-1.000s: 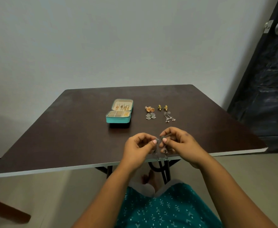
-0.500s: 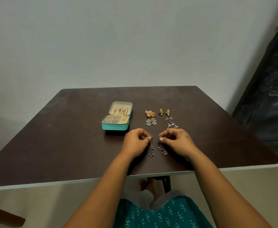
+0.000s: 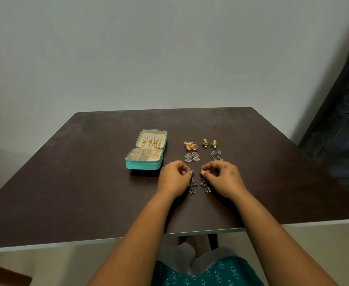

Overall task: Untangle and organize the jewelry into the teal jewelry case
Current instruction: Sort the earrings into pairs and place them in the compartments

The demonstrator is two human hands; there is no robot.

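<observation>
Now both dangle earrings [image 3: 192, 183] flat, lengthwise toward person (apart).

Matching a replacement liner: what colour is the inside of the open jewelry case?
Cream or beige inside the teal jewelry case, seen in the head view.

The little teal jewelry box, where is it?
In the head view, the open teal jewelry case sits on the dark brown table, left of the loose earrings and just beyond the left hand.

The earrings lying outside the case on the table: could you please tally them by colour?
Orange-gold earrings: 2
Yellow-green earrings: 2
Silver earrings: 6, counting the two the hands hold
Total: 10
</observation>
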